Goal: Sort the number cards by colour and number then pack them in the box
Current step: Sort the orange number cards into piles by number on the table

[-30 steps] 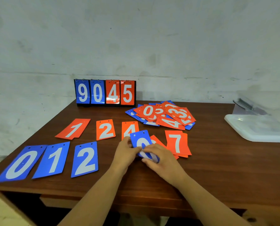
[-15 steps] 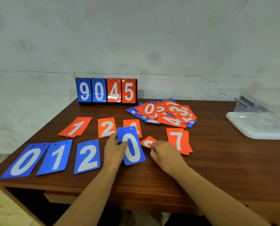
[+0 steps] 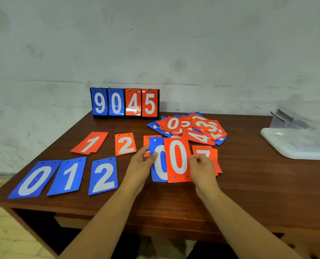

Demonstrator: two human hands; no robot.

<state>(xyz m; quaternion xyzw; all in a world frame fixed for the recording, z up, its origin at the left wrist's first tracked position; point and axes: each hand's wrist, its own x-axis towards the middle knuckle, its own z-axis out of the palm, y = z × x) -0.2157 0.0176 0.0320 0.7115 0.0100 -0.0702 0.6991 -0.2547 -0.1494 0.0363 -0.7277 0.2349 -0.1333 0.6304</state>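
Glossy orange 0 card (image 3: 176, 159) pinched in right hand (image 3: 202, 167), blue 0 card (image 3: 156, 148) seemingly gripped by left hand (image 3: 139, 165)

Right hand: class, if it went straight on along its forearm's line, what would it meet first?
Probably the orange 7 card, just beyond the right hand's knuckles; the loose card pile lies farther on. Depth is unclear.

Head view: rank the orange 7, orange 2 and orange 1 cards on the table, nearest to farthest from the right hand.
1. The orange 7 card, just behind the right hand.
2. The orange 2 card, further left in that row.
3. The orange 1 card, leftmost of the three.
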